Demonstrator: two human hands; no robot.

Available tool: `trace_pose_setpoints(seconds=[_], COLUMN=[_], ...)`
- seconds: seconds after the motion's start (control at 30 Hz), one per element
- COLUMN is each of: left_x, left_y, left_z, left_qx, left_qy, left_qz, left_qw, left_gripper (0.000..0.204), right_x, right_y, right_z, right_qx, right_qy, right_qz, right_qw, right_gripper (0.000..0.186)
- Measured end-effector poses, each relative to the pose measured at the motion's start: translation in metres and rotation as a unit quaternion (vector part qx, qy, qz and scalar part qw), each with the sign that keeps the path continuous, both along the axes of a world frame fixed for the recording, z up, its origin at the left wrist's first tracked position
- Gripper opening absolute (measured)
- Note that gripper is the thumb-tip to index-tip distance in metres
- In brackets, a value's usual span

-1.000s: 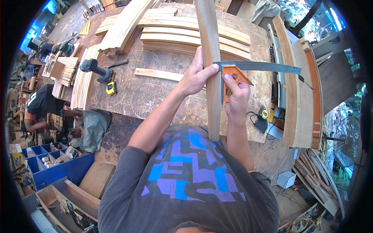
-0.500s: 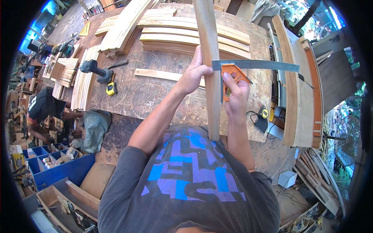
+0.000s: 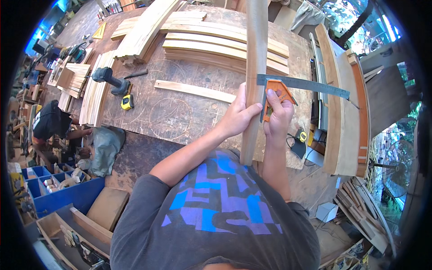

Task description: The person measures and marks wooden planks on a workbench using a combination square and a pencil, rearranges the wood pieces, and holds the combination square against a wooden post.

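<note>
A long wooden board (image 3: 257,40) stretches away from my chest over the workbench. My left hand (image 3: 243,114) is closed around its left side, with the thumb lying across the near face. On the board's right, my right hand (image 3: 277,112) grips the orange head (image 3: 276,90) of a combination square, thumb on top. The square's metal blade (image 3: 306,84) crosses the board's face at its left end and sticks out far to the right. The head sits against or very near the board's right edge.
On the workbench (image 3: 180,110) are stacked wooden strips (image 3: 202,45), a single strip (image 3: 193,91), a cordless drill (image 3: 112,83) and a yellow tape measure (image 3: 128,102). Another tape measure (image 3: 301,135) lies right. A person (image 3: 49,121) crouches at left near a blue divided box (image 3: 67,198).
The board has shifted right, with both hands and the square. My left hand now sits lower along the board. The square has tilted slightly, its blade's right end dropping.
</note>
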State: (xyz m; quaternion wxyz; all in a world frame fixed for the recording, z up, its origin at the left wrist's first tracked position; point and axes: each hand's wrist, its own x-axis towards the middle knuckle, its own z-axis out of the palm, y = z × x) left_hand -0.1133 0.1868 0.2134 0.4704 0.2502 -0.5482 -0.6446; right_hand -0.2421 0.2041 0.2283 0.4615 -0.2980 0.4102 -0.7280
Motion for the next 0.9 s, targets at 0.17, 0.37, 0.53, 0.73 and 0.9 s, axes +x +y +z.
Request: trace_pose_setpoints(seconds=[0.17,0.37,0.53,0.73,0.9], left_x=[-0.003,-0.003,-0.010,-0.031,0.006], left_y=[0.004,0.005,0.010,-0.007,-0.055], left_z=[-0.006,-0.005,0.000,-0.004,0.024], left_qx=[-0.014,0.010,0.047,-0.003,0.044], left_qy=[-0.018,-0.039,-0.019,-0.011,-0.105], left_qz=[0.034,0.027,0.040,0.147,0.019], left_qw=[0.999,0.999,0.998,0.989,0.993], left_gripper=[0.065,0.061,0.052,0.038,0.050], right_x=[0.002,-0.003,-0.006,-0.016,-0.071], right_y=[0.002,0.000,0.002,-0.011,-0.005], right_z=[0.003,-0.005,-0.004,-0.001,0.041], right_qx=[-0.005,-0.002,0.003,-0.019,-0.047], right_qy=[0.005,0.008,0.004,0.016,0.094], right_qz=[-0.011,-0.013,-0.012,-0.037,0.007], right_qw=[1.000,1.000,1.000,0.999,0.994], right_gripper=[0.019,0.018,0.018,0.018,0.023])
